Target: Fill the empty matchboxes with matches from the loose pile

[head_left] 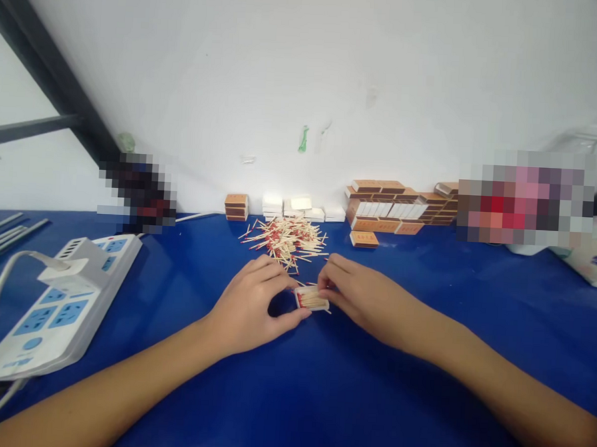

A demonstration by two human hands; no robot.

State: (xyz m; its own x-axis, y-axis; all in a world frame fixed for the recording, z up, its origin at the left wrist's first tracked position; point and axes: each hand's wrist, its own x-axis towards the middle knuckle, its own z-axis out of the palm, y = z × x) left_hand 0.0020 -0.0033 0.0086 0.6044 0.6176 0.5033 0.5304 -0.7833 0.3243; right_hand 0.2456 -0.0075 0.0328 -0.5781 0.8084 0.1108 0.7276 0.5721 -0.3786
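A small white matchbox tray (pixel 327 306) rests on the blue table between my hands, partly filled with red-tipped matches (pixel 310 299). My left hand (pixel 259 301) grips the tray's left end between thumb and fingers. At the tray's right end, the fingers of my right hand (pixel 348 286) are pinched together over the matches; whatever they hold is too small or hidden to make out. Just beyond my hands lies a loose heap of matches (pixel 292 240), pointing every way. One stray match sticks out under the tray's lower right corner.
Along the wall stand white inner trays (pixel 272 206), a short stack of brown matchboxes (pixel 236 207) and a larger stack of matchboxes (pixel 389 208). One matchbox (pixel 364 239) lies in front of it. A power strip (pixel 58 311) with a plugged-in white cable occupies the left side.
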